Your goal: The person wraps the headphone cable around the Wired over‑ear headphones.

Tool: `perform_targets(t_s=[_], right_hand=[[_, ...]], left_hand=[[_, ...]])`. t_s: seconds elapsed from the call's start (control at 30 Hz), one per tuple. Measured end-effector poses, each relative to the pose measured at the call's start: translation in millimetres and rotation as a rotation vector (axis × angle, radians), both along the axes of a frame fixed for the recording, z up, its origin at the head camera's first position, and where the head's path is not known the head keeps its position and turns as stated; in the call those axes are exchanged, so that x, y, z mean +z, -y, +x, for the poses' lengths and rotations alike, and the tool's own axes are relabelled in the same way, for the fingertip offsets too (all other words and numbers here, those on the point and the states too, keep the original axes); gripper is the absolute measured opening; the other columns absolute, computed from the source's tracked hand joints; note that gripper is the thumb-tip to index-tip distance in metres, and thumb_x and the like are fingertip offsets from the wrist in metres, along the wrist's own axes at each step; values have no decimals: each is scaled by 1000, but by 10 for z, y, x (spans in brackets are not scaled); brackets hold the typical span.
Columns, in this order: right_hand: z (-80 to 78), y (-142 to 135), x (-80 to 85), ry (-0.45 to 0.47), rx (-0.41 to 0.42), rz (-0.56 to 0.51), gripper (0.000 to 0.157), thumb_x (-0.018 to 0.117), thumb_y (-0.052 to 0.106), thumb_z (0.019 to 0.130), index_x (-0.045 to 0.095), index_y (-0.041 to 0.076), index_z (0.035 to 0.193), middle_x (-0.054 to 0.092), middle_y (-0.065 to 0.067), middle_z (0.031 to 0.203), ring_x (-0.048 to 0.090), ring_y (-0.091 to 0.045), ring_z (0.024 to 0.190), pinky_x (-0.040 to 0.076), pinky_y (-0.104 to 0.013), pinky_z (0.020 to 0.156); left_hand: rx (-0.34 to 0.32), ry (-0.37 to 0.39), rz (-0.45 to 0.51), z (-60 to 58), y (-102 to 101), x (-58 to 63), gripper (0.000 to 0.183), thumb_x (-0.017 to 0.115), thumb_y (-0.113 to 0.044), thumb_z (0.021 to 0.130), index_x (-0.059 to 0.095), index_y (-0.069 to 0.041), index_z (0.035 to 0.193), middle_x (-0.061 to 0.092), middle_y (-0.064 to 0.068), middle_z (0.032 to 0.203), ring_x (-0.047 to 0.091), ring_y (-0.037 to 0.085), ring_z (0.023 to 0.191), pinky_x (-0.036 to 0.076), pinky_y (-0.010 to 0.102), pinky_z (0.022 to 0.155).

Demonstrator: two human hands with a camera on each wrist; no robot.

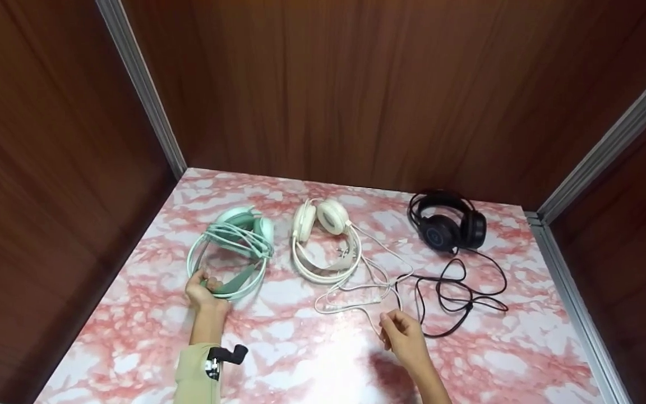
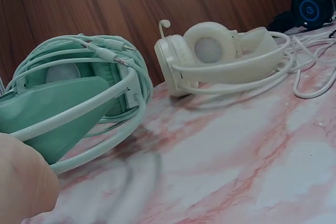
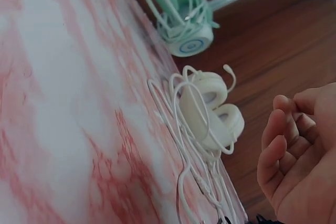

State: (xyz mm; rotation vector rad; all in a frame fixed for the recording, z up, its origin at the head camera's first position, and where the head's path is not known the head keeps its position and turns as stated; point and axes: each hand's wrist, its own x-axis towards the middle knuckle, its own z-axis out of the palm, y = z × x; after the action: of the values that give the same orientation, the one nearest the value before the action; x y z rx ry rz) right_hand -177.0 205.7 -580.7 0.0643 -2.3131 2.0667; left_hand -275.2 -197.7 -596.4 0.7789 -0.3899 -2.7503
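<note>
My left hand grips the headband of mint-green headphones at the left of the table. Their cable is wound round the ear cups, and two plugs show on top in the left wrist view. In the middle lie cream-white headphones, ear cups toward the back wall, with a loose white cable trailing to the right and front. My right hand hovers by that cable's near end. In the right wrist view its fingers hang loosely curled with nothing between them.
Black headphones sit at the back right, their black cable looping forward beside the white one. Brown wood-grain panels with metal edge strips enclose the pink-and-white marbled table at the back and sides.
</note>
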Motion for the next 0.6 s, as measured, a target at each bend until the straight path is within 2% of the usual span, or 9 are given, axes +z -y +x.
perform_targets(t_s=[0.27,0.4,0.6], right_hand=[[55,-72,-27,-4,-38,-22,26,58,10,97,55,-9,80,55,-12,59,46,-10,43,37,-18,41],[78,-106,-42,-10,-65,-27,25,58,10,97,57,-6,78,55,-12,59,46,-10,43,37,-18,40],[53,-106,-71,3,-28,-29,28,57,9,98,54,-14,84,54,-7,58,46,-9,44,39,-20,41]], left_hand=[[113,73,-12,-99,-16,-152,22,47,-9,96,39,-10,76,30,-3,54,28,13,48,29,28,45],[134,68,5,-106,-51,-217,21,46,-8,96,38,-10,77,30,-2,56,29,13,49,30,27,43],[152,64,-43,-87,-89,-263,15,46,-5,95,38,-8,83,37,3,66,39,15,56,40,28,48]])
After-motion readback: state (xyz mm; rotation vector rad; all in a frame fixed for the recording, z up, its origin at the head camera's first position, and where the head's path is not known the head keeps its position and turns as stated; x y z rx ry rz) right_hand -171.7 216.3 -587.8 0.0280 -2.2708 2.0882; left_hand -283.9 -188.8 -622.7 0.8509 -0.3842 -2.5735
